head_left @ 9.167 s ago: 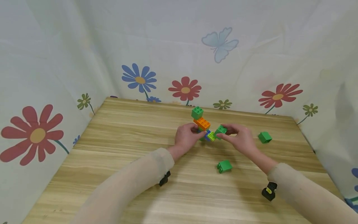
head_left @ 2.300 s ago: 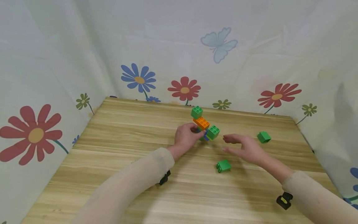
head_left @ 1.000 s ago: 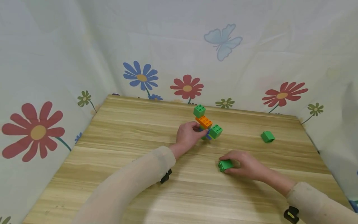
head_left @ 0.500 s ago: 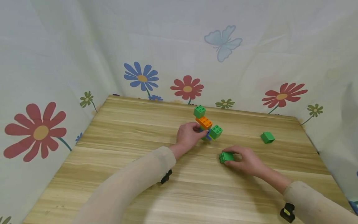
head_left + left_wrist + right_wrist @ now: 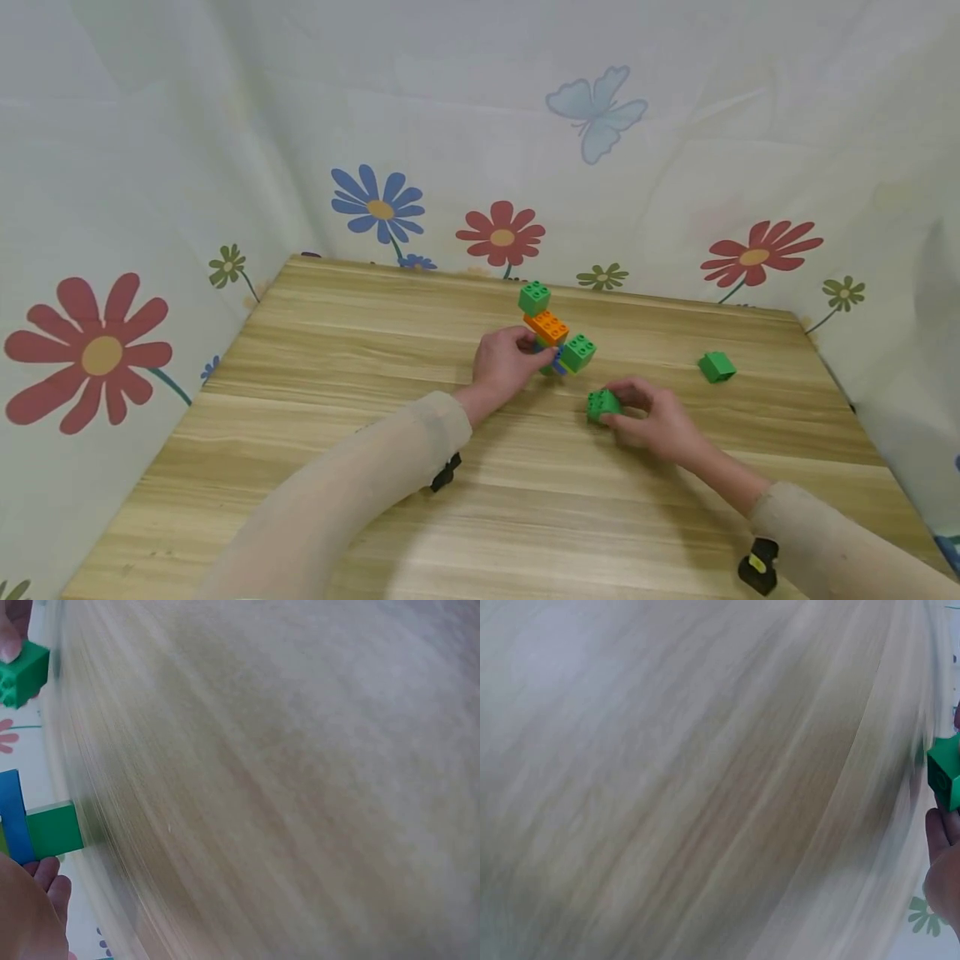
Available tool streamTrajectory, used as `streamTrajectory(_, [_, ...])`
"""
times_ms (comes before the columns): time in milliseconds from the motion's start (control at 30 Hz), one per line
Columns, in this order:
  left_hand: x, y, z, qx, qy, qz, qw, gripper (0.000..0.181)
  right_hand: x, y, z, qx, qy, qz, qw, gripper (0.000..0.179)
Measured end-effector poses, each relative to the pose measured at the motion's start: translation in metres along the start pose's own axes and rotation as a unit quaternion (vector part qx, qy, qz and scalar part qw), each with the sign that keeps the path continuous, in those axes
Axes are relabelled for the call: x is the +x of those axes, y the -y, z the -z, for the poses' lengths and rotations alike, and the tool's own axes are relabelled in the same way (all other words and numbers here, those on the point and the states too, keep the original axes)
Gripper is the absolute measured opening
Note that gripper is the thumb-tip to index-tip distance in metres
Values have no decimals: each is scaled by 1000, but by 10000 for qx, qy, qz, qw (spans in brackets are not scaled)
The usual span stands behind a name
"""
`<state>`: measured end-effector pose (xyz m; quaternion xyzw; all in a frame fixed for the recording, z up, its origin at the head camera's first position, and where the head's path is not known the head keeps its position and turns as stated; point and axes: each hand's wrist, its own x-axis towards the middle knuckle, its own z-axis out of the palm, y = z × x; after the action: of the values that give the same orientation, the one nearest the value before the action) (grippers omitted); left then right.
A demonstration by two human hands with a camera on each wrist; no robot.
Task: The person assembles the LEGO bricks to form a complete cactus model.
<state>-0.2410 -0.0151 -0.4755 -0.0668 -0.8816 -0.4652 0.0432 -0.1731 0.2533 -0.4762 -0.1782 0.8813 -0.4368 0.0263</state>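
My left hand (image 5: 502,362) grips the middle of a stack of toy building blocks from its left side. From the top, the stack has a green block (image 5: 534,297), an orange block (image 5: 548,327) and a blue block (image 5: 13,814), with another green block (image 5: 54,829) at the foot. On the blue block's right arm, over a sliver of lime, sits a green block (image 5: 578,352). My right hand (image 5: 656,421) pinches a separate green building block (image 5: 602,405), studs turned up and left, just in front of the stack. Fingers partly cover both the stack and that block.
One loose green block (image 5: 717,367) lies on its side at the right of the wooden table (image 5: 315,350). A white curtain (image 5: 420,100) printed with flowers encloses the table's back and sides.
The right hand let go of a green block on the stack's right side, then took up the green block lying in front, moved it toward the stack and tilted its studs upward. Left hand stays put.
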Motion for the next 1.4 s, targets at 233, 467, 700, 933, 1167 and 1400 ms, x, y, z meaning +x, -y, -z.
streamTrajectory(233, [0, 1, 0, -9, 4, 30, 10000, 29, 7, -2, 4, 976, -656, -746, 9903, 46])
streamTrajectory(467, [0, 2, -1, 14, 28, 33, 10000, 30, 17, -14, 6, 799, -926, -768, 9895, 50])
streamTrajectory(700, [0, 0, -1, 10, 23, -12, 10000, 30, 18, -22, 2, 367, -794, -652, 9940, 45])
streamTrajectory(933, [0, -4, 1, -11, 32, -13, 10000, 30, 12, -27, 2, 202, -891, -379, 9951, 41])
streamTrajectory(1167, [0, -3, 2, -26, 24, -89, 10000, 30, 7, -31, 4, -105, -920, -272, 9953, 40])
streamTrajectory(1400, [-1, -3, 1, -7, 64, -59, 10000, 30, 4, -32, 4, -232, -818, -192, 9962, 51])
